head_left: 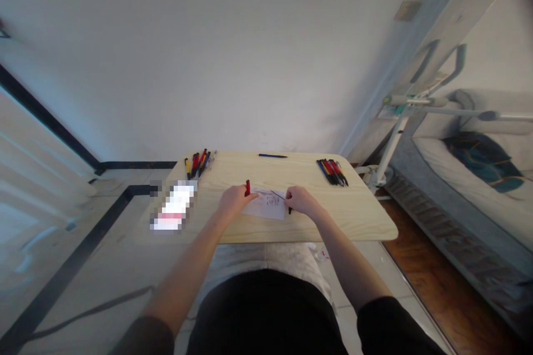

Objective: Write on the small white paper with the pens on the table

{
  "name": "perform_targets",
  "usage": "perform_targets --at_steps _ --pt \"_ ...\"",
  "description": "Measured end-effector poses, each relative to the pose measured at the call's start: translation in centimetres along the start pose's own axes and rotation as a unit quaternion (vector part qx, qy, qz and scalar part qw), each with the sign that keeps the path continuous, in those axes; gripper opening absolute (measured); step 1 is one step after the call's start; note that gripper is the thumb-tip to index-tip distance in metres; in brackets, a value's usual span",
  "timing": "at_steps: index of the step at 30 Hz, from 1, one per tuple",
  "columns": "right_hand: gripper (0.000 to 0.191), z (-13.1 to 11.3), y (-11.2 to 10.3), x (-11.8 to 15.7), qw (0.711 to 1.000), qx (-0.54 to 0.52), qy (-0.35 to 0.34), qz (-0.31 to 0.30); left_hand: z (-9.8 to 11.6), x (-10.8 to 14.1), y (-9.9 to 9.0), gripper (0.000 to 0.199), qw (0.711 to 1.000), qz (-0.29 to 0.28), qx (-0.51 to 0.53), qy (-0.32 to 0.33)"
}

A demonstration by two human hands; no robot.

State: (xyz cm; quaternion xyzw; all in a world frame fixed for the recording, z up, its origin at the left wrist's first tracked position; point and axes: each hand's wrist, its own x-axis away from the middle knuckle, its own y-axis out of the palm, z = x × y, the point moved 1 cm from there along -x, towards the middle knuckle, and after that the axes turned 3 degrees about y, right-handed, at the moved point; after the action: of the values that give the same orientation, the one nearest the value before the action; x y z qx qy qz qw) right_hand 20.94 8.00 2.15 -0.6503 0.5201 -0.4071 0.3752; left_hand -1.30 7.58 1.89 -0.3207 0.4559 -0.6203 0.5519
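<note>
A white paper (265, 208) with small dark marks lies near the front middle of the pale wooden table (353, 216). At its left edge, my left hand (234, 199) is closed round a red pen part (247, 187), which stands up above the fingers. My right hand (300, 201), at the paper's right edge, is closed on a thin dark refill (277, 194) that points left over the paper. A short black piece (290, 211) shows just under the right fingers; whether they hold it too is unclear.
Several pens (195, 165) lie at the back left, more pens (332, 172) at the right, and a dark blue pen (272, 156) at the back middle. A blurred-out bright phone-like object (174, 206) is at the left edge. A wall stands behind the table.
</note>
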Motion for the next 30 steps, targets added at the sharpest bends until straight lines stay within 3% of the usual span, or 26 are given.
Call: perform_targets --at_steps 14,17,20,23,27,30 --pt "0.014 0.5 0.4 -0.5 1.0 -0.017 0.013 0.0 1.0 0.3 0.5 0.041 0.998 -0.02 0.003 0.057" --pt "0.013 0.5 0.3 -0.5 1.0 -0.018 0.014 0.004 1.0 0.3 0.3 0.037 0.997 -0.014 0.067 0.046" --pt "0.01 0.4 0.1 -0.4 1.0 -0.021 0.013 0.008 0.9 0.1 -0.1 0.037 0.977 0.001 0.214 0.019" --pt "0.009 0.3 -0.1 -0.2 0.999 -0.028 0.013 0.013 0.9 0.0 -0.3 0.039 0.904 0.007 0.426 -0.041" --pt "0.011 0.4 0.0 0.0 0.999 -0.039 0.01 0.023 1.8 0.2 -0.7 0.039 0.74 -0.03 0.665 -0.097" --pt "0.014 0.6 0.1 0.1 0.998 -0.047 0.012 0.026 2.5 0.6 -1.5 0.037 0.633 -0.059 0.765 -0.104"
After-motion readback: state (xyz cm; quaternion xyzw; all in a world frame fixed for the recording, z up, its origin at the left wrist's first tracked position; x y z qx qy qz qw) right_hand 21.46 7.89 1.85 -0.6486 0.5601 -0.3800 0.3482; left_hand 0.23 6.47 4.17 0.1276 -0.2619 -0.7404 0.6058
